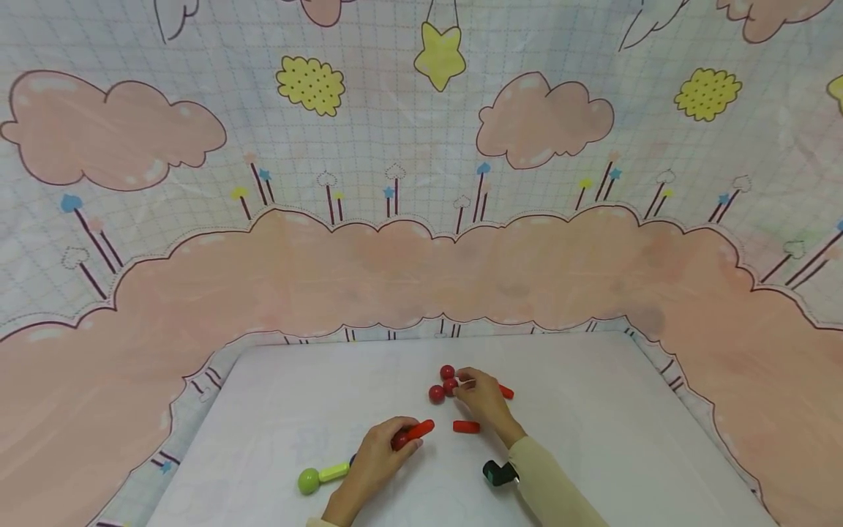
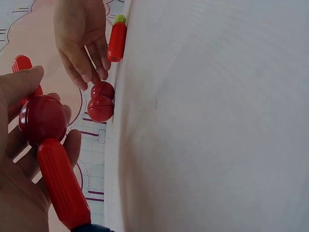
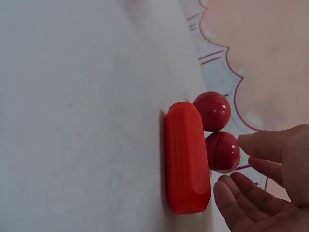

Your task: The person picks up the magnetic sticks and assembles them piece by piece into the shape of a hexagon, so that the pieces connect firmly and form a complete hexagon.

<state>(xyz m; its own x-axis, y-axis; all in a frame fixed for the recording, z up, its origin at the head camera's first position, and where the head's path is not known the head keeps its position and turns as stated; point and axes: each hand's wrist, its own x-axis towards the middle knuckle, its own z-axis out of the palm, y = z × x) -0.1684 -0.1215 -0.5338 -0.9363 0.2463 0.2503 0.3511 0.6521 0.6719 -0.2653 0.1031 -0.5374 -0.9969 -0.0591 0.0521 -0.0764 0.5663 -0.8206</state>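
Observation:
My left hand (image 1: 377,455) grips a red ball (image 2: 44,120) with a red rod (image 1: 420,430) joined on one side. A second red rod (image 2: 63,186) runs from the same ball to a dark blue piece (image 2: 91,227). Beyond that hand, in line with it, a yellow-green rod (image 1: 334,472) ends in a green ball (image 1: 308,481). My right hand (image 1: 486,401) reaches over a cluster of three red balls (image 1: 437,394), thumb and fingers spread beside one red ball (image 3: 223,152). A loose red rod (image 3: 187,159) lies close to that hand.
The white table (image 1: 296,395) carries another red rod (image 1: 506,391) behind the right hand. A dark green-black piece (image 1: 498,473) sits beside the right sleeve (image 1: 553,479). A patterned cloth (image 1: 421,278) with clouds hangs behind the table.

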